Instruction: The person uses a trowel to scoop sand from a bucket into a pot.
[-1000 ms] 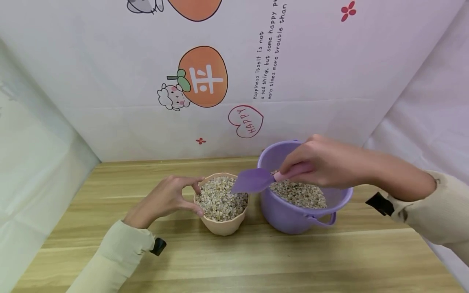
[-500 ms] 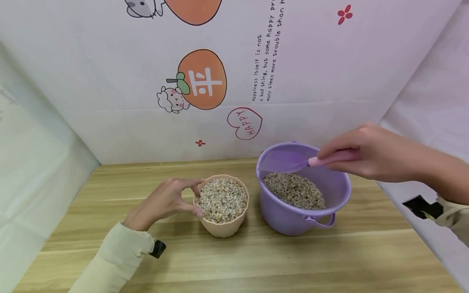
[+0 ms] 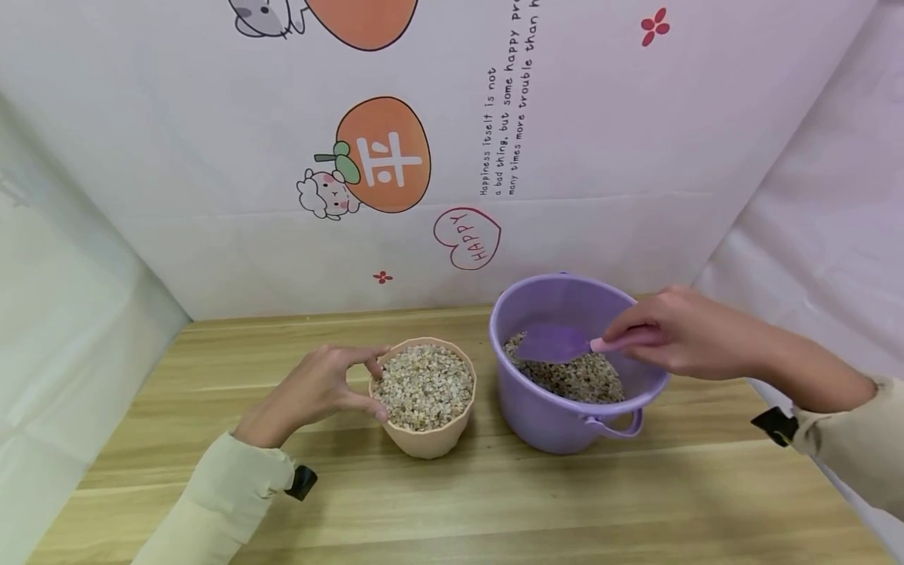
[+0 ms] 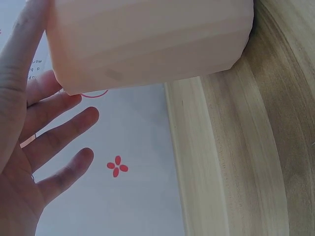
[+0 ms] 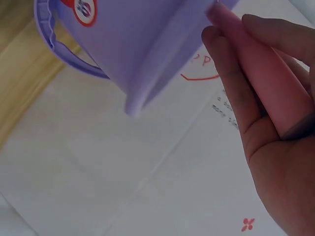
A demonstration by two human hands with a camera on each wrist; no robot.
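A peach-coloured flowerpot (image 3: 427, 441) full of small pale gravel (image 3: 424, 384) stands upright on the table. My left hand (image 3: 321, 392) holds it at the left of its rim between thumb and index finger; in the left wrist view the other fingers (image 4: 74, 132) are spread beside the pot wall. My right hand (image 3: 681, 333) grips the pink handle (image 5: 266, 73) of a small shovel. Its translucent purple blade (image 3: 554, 344) is inside the purple bucket (image 3: 547, 424), low over the darker gravel (image 3: 586, 380) there.
The bucket stands just right of the pot, its handle (image 3: 621, 428) hanging at the front right. A white printed backdrop (image 3: 600, 157) rises behind the wooden table (image 3: 494, 510), and white cloth (image 3: 798, 259) hangs at the sides.
The right hand moved the shovel from beside the pot's rim rightward over the bucket, then down into it. The left hand stays on the pot.
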